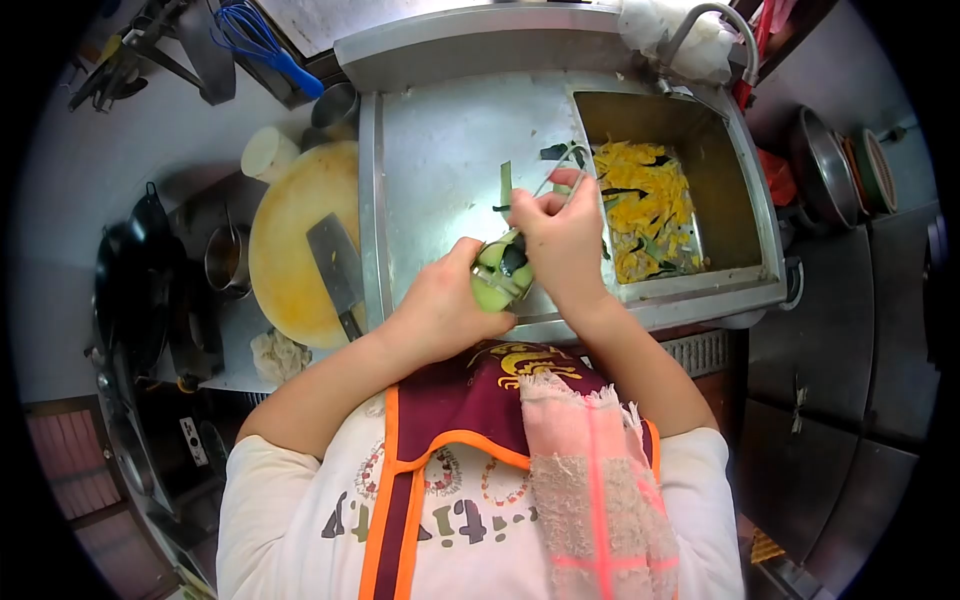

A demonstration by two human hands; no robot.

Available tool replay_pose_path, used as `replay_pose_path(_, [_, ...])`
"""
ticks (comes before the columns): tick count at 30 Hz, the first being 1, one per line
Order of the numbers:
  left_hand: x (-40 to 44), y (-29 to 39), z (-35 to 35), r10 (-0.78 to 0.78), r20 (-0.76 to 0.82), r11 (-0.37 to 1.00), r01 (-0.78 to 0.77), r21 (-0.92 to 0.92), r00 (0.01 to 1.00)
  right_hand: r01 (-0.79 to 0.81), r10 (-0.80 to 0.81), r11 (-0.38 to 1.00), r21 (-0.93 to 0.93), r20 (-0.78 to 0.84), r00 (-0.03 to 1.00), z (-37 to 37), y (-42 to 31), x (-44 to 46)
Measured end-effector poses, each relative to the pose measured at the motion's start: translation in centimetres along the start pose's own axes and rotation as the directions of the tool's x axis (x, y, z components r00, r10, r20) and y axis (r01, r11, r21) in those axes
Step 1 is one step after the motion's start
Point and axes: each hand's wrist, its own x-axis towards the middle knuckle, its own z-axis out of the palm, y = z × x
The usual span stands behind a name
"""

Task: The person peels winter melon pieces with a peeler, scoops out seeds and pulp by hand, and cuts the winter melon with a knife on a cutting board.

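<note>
My left hand [442, 300] is wrapped round a partly peeled green vegetable [490, 292], holding it over the front of the steel counter. Pale green flesh shows on it, with patches of dark skin; its exact kind is unclear. Just beyond it, my right hand [562, 235] is closed on a slim metal peeler [573, 155], whose working end is mostly hidden. Right-hand fingers are close to the vegetable's dark-skinned side. Strips of green peel [506, 184] lie on the steel surface past my hands.
The sink basin [735, 200] at right holds yellow scraps [645, 205] and dark peel, under a curved faucet [715, 12]. On the left, a cleaver [335, 265] rests on a round yellowed chopping board [285, 250], near a pot [228, 258] and a crumpled cloth [280, 355].
</note>
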Motion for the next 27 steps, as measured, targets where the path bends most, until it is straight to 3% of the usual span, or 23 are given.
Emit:
replay_pose_path(4, [0.3,0.0,0.5,-0.040,-0.013,0.999,0.040,0.013,0.999,0.030,-0.028,0.991,-0.128,0.019,0.999,-0.1,0.1,0.1])
replay_pose_path(13, [0.0,-0.3,0.3,-0.032,0.004,0.988,0.031,0.149,0.999,-0.100,0.118,0.987,0.124,-0.154,0.981,-3.1,5.1,4.2])
replay_pose_path(14, [-0.6,-0.6,0.3,0.011,-0.012,0.992,-0.009,0.129,1.000,0.030,-0.119,0.961,-0.274,-0.313,0.942,-5.7,8.2,5.6])
replay_pose_path(15, [-1.2,-1.2,0.2,0.057,-0.033,0.992,-0.053,0.114,0.998,0.079,-0.390,0.767,-0.636,-0.365,0.846,-8.7,10.9,7.3])
replay_pose_path(16, [-1.4,-1.5,0.0,0.106,-0.053,0.990,-0.100,0.101,0.993,-0.123,0.001,0.956,-0.267,-0.416,0.909,-11.1,11.8,7.6])
replay_pose_path(17, [-1.3,-1.5,-0.1,0.093,-0.061,0.991,-0.087,0.101,0.994,-0.360,0.379,0.925,0.119,-0.284,0.881,-12.5,12.2,7.6])
replay_pose_path(19, [-2.0,-1.6,0.1,0.028,-0.050,0.996,-0.023,0.089,0.998,-0.332,0.373,0.923,0.194,-0.244,0.895,-12.6,11.3,7.9])
replay_pose_path(22, [-1.5,-1.6,1.0,0.085,-0.104,0.994,-0.076,0.081,0.991,-0.255,0.321,0.906,0.337,-0.156,0.934,-9.7,5.7,5.8])
replay_pose_path(27, [-0.9,-1.7,1.9,0.094,-0.134,0.995,-0.089,0.045,0.986,-0.074,0.092,0.954,0.291,-0.048,0.995,-3.1,1.6,0.9])
